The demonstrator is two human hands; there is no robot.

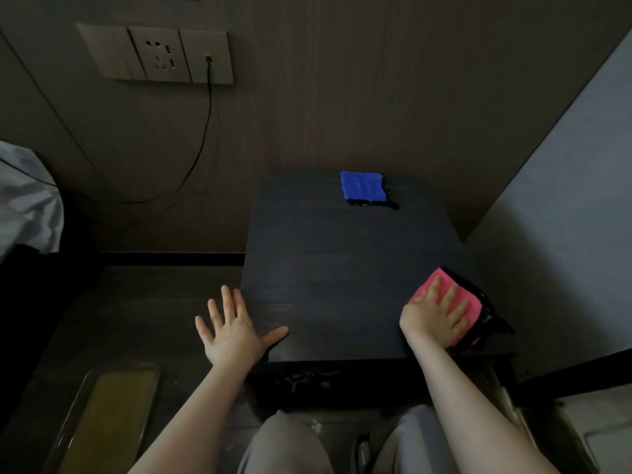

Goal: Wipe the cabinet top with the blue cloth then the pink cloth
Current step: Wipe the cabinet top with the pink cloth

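The dark cabinet top [342,268] fills the middle of the head view. A folded blue cloth [363,187] with a black edge lies alone near its far edge. A folded pink cloth [470,304] with black trim rests at the near right corner, partly over the edge. My right hand [436,313] lies flat on the pink cloth, palm down, fingers spread across it. My left hand [232,328] hovers open at the cabinet's near left corner, thumb resting on the top, holding nothing.
A wall socket panel [157,54] with a black cable [205,131] hanging down is at the upper left. White bedding [27,203] shows at the left. A yellowish tray [109,408] sits on the floor at lower left. A pale wall [564,217] stands right of the cabinet.
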